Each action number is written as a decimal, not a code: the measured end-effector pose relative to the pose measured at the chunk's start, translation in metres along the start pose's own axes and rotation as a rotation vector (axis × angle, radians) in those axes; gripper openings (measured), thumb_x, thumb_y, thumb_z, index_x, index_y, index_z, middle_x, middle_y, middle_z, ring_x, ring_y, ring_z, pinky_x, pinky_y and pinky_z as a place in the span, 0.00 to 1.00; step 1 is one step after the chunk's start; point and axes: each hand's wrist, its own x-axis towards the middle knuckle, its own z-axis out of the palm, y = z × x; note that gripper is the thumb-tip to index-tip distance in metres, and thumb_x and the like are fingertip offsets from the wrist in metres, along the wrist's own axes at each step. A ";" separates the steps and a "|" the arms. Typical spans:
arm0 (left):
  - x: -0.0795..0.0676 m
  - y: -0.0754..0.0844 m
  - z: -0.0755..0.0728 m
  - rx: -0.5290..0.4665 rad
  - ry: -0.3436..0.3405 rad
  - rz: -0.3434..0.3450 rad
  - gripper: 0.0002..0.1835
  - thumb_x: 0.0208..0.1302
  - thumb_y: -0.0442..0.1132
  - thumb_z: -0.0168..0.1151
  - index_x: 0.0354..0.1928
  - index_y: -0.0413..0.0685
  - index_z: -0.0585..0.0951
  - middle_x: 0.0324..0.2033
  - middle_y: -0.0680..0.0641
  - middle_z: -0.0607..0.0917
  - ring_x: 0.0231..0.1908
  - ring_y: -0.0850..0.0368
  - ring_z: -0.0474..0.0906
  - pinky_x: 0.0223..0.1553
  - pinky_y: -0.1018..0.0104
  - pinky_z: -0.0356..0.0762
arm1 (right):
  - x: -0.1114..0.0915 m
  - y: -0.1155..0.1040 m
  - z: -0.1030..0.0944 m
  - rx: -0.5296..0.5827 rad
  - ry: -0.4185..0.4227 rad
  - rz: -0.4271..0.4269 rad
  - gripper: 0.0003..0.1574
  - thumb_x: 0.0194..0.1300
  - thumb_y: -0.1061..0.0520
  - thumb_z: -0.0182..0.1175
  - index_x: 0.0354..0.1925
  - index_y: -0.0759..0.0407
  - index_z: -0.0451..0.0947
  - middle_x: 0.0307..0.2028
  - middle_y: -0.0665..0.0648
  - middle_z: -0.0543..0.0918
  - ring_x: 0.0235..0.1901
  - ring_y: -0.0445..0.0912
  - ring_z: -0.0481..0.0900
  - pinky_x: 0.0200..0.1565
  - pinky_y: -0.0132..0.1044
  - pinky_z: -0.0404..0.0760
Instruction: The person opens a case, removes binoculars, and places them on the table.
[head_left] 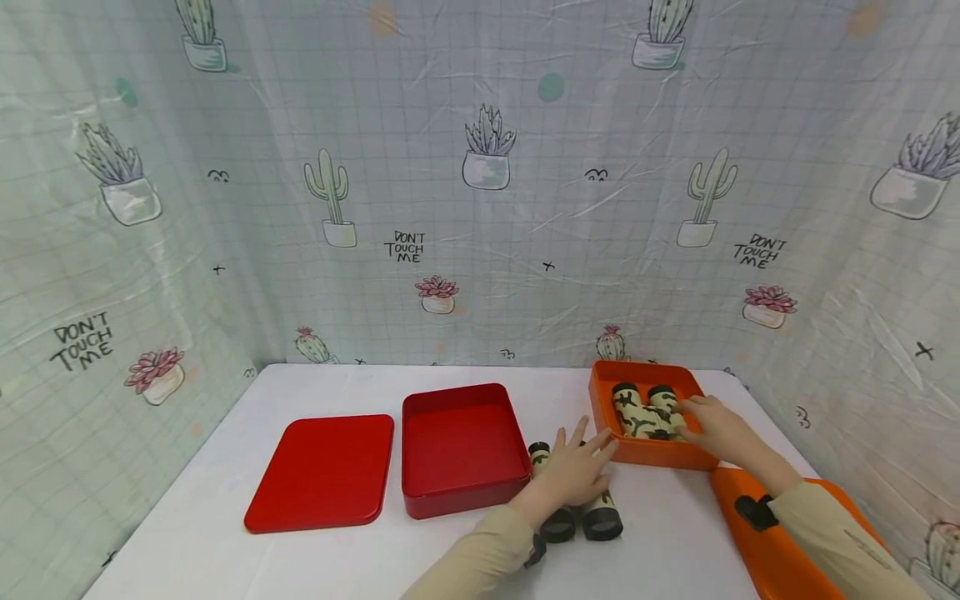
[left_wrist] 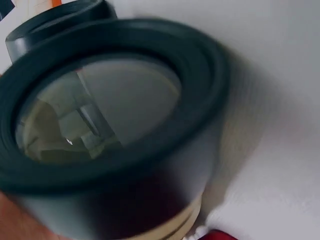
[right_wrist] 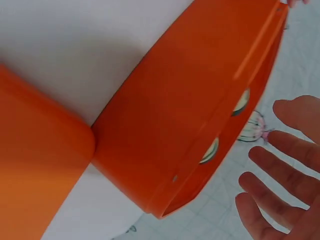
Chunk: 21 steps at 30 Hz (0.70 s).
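Observation:
My left hand (head_left: 572, 473) reaches over a camouflage pair of binoculars (head_left: 602, 522) lying on the white table, its fingers spread. One large dark-rimmed lens (left_wrist: 212, 75) fills much of the left wrist view. Where that hand touches the binoculars is hidden. At the right, my right hand (head_left: 726, 432) hovers by the right side of an orange box (head_left: 656, 452), fingers loosely apart and holding nothing. A second camouflage pair of binoculars (head_left: 637, 418) lies inside that box. In the right wrist view the fingers (right_wrist: 280, 172) stand apart from the box wall (right_wrist: 175, 85).
An open red box (head_left: 461, 450) stands left of the left hand, with a flat red lid (head_left: 322, 475) farther left. Under the right forearm lies an orange lid (head_left: 757, 554) bearing a small black object (head_left: 756, 512). A printed curtain (head_left: 487, 225) encloses the table.

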 end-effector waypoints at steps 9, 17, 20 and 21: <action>0.002 -0.001 -0.003 0.023 -0.017 0.003 0.28 0.64 0.54 0.45 0.66 0.62 0.57 0.68 0.58 0.55 0.68 0.50 0.47 0.62 0.47 0.58 | 0.012 0.008 0.015 -0.121 -0.001 -0.029 0.26 0.50 0.53 0.64 0.45 0.68 0.75 0.43 0.71 0.77 0.43 0.66 0.72 0.41 0.57 0.74; 0.008 -0.002 0.000 0.025 -0.037 -0.006 0.30 0.64 0.55 0.45 0.67 0.65 0.54 0.67 0.62 0.55 0.68 0.55 0.48 0.62 0.49 0.58 | 0.024 0.007 0.022 -0.198 0.022 -0.110 0.26 0.47 0.52 0.67 0.44 0.64 0.76 0.40 0.64 0.78 0.35 0.55 0.70 0.27 0.44 0.76; 0.011 -0.002 0.000 0.030 -0.037 -0.015 0.30 0.64 0.54 0.45 0.67 0.65 0.53 0.66 0.63 0.57 0.68 0.57 0.50 0.63 0.50 0.58 | 0.026 0.006 0.025 -0.201 0.026 -0.116 0.26 0.46 0.53 0.67 0.44 0.63 0.76 0.41 0.63 0.78 0.35 0.53 0.69 0.25 0.42 0.74; 0.012 -0.002 0.000 0.034 -0.036 -0.017 0.30 0.64 0.54 0.45 0.67 0.66 0.53 0.66 0.64 0.57 0.68 0.58 0.50 0.63 0.50 0.58 | 0.027 0.006 0.026 -0.206 0.025 -0.114 0.26 0.45 0.53 0.68 0.44 0.63 0.76 0.41 0.63 0.78 0.35 0.53 0.69 0.25 0.43 0.74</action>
